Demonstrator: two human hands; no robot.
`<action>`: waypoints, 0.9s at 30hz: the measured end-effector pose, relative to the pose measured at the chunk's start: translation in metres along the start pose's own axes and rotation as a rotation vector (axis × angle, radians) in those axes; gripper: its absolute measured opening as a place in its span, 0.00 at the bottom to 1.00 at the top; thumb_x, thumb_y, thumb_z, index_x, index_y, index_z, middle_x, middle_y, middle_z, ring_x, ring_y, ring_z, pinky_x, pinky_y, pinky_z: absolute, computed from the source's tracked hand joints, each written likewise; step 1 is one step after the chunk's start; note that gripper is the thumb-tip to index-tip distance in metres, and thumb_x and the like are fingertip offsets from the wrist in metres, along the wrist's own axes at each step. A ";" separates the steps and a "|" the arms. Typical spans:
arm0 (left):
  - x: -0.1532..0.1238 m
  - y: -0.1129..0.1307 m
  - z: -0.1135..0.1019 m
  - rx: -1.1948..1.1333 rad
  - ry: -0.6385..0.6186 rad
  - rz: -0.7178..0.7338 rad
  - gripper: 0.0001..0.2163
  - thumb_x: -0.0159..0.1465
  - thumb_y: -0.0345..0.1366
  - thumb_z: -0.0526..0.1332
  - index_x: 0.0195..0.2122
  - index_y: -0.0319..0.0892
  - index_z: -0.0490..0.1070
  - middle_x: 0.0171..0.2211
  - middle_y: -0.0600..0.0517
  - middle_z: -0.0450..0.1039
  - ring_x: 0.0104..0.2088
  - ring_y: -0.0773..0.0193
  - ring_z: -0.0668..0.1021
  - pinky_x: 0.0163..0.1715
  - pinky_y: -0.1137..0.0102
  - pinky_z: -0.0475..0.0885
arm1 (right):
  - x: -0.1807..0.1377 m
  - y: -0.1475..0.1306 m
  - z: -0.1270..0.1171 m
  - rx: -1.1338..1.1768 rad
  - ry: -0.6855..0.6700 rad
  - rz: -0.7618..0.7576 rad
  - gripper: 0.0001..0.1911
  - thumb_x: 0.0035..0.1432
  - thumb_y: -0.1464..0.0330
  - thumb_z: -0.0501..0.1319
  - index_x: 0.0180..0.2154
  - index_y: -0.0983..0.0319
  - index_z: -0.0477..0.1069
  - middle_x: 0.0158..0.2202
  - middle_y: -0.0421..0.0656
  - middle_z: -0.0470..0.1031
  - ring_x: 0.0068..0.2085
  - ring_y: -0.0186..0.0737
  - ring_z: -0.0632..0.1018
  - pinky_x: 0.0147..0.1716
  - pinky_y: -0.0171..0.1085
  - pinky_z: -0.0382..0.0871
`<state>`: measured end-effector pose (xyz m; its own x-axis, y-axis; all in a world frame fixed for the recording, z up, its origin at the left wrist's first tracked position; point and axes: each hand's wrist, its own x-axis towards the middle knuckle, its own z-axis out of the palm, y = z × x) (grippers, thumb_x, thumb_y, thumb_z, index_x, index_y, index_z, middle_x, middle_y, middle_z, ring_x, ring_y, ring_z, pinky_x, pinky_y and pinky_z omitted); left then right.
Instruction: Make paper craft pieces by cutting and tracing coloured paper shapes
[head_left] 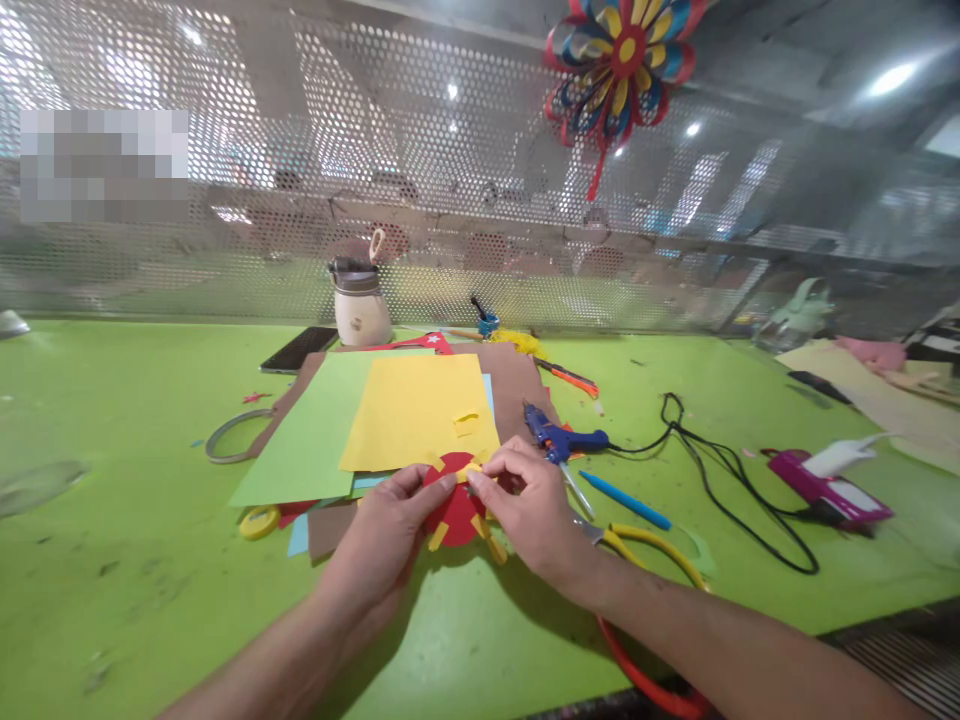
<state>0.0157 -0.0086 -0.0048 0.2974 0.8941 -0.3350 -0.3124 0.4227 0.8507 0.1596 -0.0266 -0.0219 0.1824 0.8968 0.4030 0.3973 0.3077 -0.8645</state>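
A red paper disc (pixel 454 518) with several yellow paper strips round its edge is held above the near side of the table. My left hand (pixel 397 520) pinches the disc at its left edge between thumb and fingers. On the disc's upper right, my right hand (pixel 529 505) is closed with thumb and fingertips on a small yellow paper strip (pixel 469 472). Just beyond the hands lie a yellow sheet (pixel 420 410) with small yellow strips (pixel 465 424) on it, and a green sheet (pixel 300 440).
To the right lie a blue glue gun (pixel 562 435), a blue pen (pixel 626 500), scissors (pixel 652 550) and a magenta power strip (pixel 832 490) with a looping black cord. A phone (pixel 300 350) and a white jug (pixel 362 310) stand behind, before a perforated metal screen (pixel 465 140).
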 end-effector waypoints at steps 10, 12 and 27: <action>0.010 0.004 -0.009 0.127 0.040 0.045 0.10 0.48 0.32 0.74 0.30 0.42 0.75 0.26 0.54 0.79 0.24 0.68 0.78 0.25 0.77 0.74 | 0.005 -0.009 -0.011 -0.063 -0.026 0.031 0.07 0.54 0.69 0.62 0.24 0.62 0.70 0.26 0.38 0.67 0.26 0.33 0.69 0.27 0.34 0.66; 0.011 0.006 -0.012 0.197 0.050 0.073 0.10 0.48 0.34 0.74 0.30 0.41 0.76 0.28 0.53 0.80 0.25 0.67 0.79 0.25 0.76 0.75 | 0.019 -0.009 -0.028 -0.099 -0.026 0.056 0.08 0.57 0.69 0.60 0.27 0.63 0.73 0.28 0.40 0.70 0.30 0.35 0.72 0.32 0.35 0.69; 0.021 0.011 -0.025 0.229 0.089 0.078 0.18 0.48 0.37 0.74 0.39 0.42 0.73 0.31 0.53 0.81 0.26 0.67 0.80 0.25 0.76 0.76 | 0.114 0.068 -0.158 -0.685 -0.486 0.187 0.16 0.64 0.65 0.60 0.52 0.63 0.68 0.52 0.47 0.72 0.47 0.46 0.77 0.44 0.48 0.74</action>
<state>-0.0045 0.0184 -0.0126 0.1967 0.9364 -0.2906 -0.1154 0.3164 0.9416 0.3494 0.0460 0.0130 -0.0446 0.9983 -0.0365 0.8831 0.0223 -0.4686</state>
